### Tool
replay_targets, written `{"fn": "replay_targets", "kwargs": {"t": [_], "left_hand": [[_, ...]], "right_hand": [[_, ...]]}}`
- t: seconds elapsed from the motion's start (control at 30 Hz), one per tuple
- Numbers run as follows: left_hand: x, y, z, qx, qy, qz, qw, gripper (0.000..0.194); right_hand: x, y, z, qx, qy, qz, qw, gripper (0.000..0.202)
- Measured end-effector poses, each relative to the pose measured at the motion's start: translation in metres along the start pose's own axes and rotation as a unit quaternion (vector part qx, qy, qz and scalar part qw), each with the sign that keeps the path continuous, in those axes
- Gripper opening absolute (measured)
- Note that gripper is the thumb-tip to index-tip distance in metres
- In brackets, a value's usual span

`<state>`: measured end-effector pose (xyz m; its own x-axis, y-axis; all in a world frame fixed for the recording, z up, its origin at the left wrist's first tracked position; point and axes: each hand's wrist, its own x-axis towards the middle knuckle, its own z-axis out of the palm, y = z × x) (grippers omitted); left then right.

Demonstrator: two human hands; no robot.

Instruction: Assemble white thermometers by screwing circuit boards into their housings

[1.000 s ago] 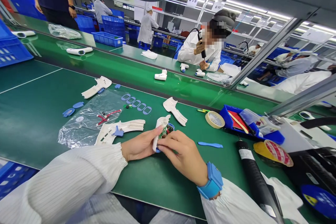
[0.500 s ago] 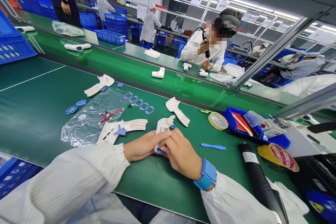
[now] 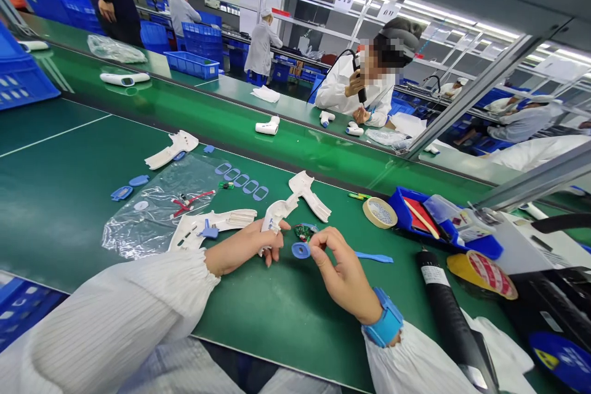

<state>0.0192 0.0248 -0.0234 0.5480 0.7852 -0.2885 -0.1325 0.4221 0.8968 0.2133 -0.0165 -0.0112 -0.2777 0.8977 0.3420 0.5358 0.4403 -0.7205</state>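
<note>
While left fingers [image 3: 270,239] clasp white shell [image 3: 277,210], right fingers [image 3: 324,260] pinch edge of blue piece [image 3: 300,250]

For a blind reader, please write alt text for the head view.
A person's left hand holds a white shell; the right hand holds a blue round part, a green circuit board beside it, above a green workbench.

Yellow triangular sign [image 3: 546,357] on a blue round label [image 3: 564,345], lettering [image 3: 575,360] apparently unreadable

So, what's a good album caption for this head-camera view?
Over a green workbench, the left hand holds a curved white plastic shell while the right hand holds a round blue part.
</note>
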Motion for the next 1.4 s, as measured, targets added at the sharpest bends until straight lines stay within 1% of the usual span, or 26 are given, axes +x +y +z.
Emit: {"fn": "replay_targets", "kwargs": {"t": [0.07,0.13,0.2,0.27,0.37,0.43,0.5,0.6,0.67,0.73,0.8,0.87,0.93,1.0,1.07,1.13,1.2,1.23,1.3,1.4], "left_hand": [[-0.002,0.001,-0.003,0.017,0.01,0.003,1.0,0.026],[-0.003,0.005,-0.006,0.017,-0.001,0.004,1.0,0.019],[-0.004,0.01,-0.008,0.017,-0.011,0.002,1.0,0.027],[-0.005,0.016,-0.01,0.012,-0.017,-0.01,1.0,0.033],[-0.006,0.02,-0.01,0.008,-0.025,-0.029,0.999,0.032],[-0.006,0.021,-0.008,0.02,-0.022,-0.024,0.999,0.033],[-0.006,0.022,-0.004,0.035,-0.004,-0.005,0.999,0.035],[-0.004,0.027,0.001,0.064,0.039,0.029,0.997,0.029],[-0.002,0.031,0.001,0.095,0.057,0.044,0.993,0.028],[0.001,0.035,-0.002,0.128,0.066,0.056,0.988,0.03],[0.003,0.038,-0.006,0.168,0.07,0.069,0.981,0.032],[0.003,0.041,-0.01,0.204,0.066,0.081,0.973,0.032],[0.002,0.044,-0.012,0.206,0.046,0.086,0.974,0.031],[0.0,0.046,-0.009,0.163,0.012,0.07,0.984,0.028],[-0.001,0.045,-0.005,0.089,-0.019,0.045,0.995,0.025],[0.002,0.04,0.0,0.013,-0.033,0.028,0.999,0.024],[0.005,0.033,0.004,-0.041,-0.031,0.014,0.999,0.03],[0.008,0.029,0.006,-0.057,-0.031,0.005,0.998,0.034],[0.011,0.024,0.008,-0.073,-0.037,-0.009,0.997,0.045],[0.012,0.019,0.011,-0.065,-0.053,-0.021,0.996,0.053]], "right_hand": [[0.0,-0.003,-0.004,0.02,0.03,0.009,0.999,0.015],[-0.001,-0.007,-0.011,0.042,0.059,0.015,0.997,0.013],[-0.002,-0.012,-0.02,0.078,0.083,0.021,0.993,0.014],[-0.004,-0.018,-0.027,0.127,0.093,0.033,0.987,0.015],[-0.006,-0.024,-0.031,0.196,0.068,0.068,0.976,0.019],[-0.007,-0.023,-0.027,0.223,0.035,0.1,0.969,0.02],[-0.005,-0.019,-0.018,0.241,0.003,0.128,0.962,0.02],[-0.001,-0.011,-0.002,0.235,-0.024,0.155,0.959,0.018],[0.003,-0.007,0.005,0.192,-0.034,0.158,0.968,0.016],[0.006,-0.004,0.006,0.124,-0.049,0.141,0.981,0.013],[0.009,-0.002,0.002,0.056,-0.039,0.106,0.992,0.012],[0.012,0.001,-0.005,-0.004,0.022,0.063,0.998,0.017],[0.015,0.003,-0.013,-0.074,0.093,0.021,0.993,0.024],[0.019,0.003,-0.017,-0.141,0.12,-0.02,0.982,0.035],[0.021,0.0,-0.018,-0.187,0.129,-0.057,0.972,0.043],[0.023,-0.006,-0.016,-0.214,0.144,-0.098,0.961,0.036],[0.025,-0.012,-0.012,-0.244,0.155,-0.135,0.948,0.023],[0.027,-0.015,-0.01,-0.258,0.147,-0.152,0.943,0.018],[0.032,-0.018,-0.006,-0.281,0.104,-0.183,0.936,0.014],[0.04,-0.02,-0.001,-0.319,0.001,-0.227,0.92,0.014]]}}
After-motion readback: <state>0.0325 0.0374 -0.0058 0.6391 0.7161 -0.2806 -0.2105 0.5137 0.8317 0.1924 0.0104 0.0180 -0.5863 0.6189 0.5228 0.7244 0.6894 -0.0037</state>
